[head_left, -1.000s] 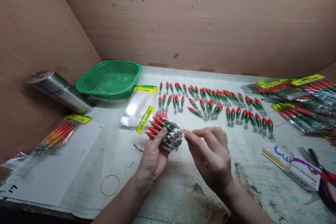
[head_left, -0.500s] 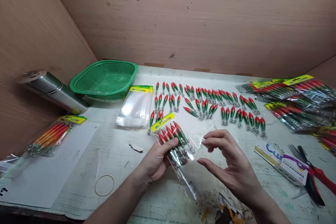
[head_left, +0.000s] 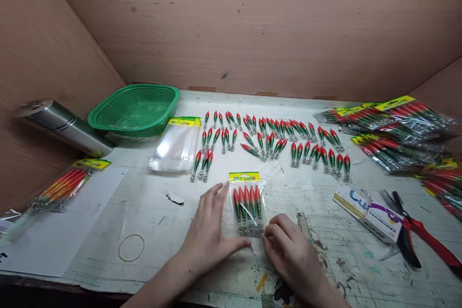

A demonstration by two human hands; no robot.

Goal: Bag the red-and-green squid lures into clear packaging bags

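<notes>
A clear bag of several red and green squid lures lies on the table, its yellow header toward the back. My left hand is at the bag's left side, thumb stretched out below its lower edge and fingers apart. At the lower right corner my right hand has its fingers curled together on the bag's edge; the fingertips are partly hidden. Beyond the bag, loose squid lures lie in uneven rows, their hooks pointing toward me.
Flat header bags are stacked by a green basket. A steel flask and a bag of orange lures are left, near a rubber band. Filled bags, a small box and red-handled pliers are right.
The filled bag has come down from my left hand onto the table and now lies straight and shorter. My left hand has let go, and my right hand has closed at its lower corner.
</notes>
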